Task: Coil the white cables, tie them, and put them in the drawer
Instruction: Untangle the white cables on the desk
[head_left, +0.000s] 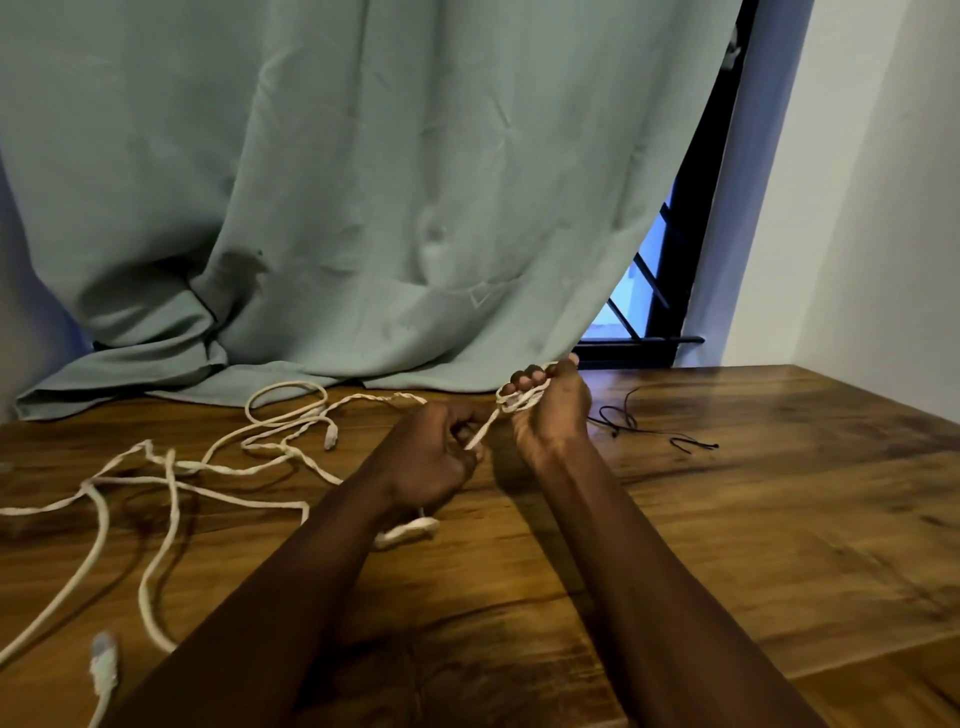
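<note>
- I'm looking down on a wood-grain counter (727, 493) that fills the lower part of my view.
- A pale green curtain (363, 182) hangs behind it, with its hem bunched on the counter's far left.
- Right of the curtain a dark barred window (641, 291) shows blue light, and a plain white wall (857, 208) closes off the right side.
- The white cables (171, 483) lie loose over the left half of the counter. Most of them run from the left edge toward the middle, and long strands trail down to the near left corner.
- One plug (102, 660) lies near left with its tip pointing away from me. Another (331, 439) rests beside a loop close to the curtain hem.
- A twisted stretch runs left to right from that loop to my hands. Between the hands the strand slants up toward the right and looks taut.
- My left hand (431, 457) is knuckles-up with its fingers curled, pinching that strand. A cable end lies on the counter just under its wrist.
- My right hand (550, 410) is raised just beside the left, heel toward me. Its fingers are curled, with several turns of cable wound round them.
- Thin black cords (623, 421) lie on the counter right of that hand, apart from the white cables.
</note>
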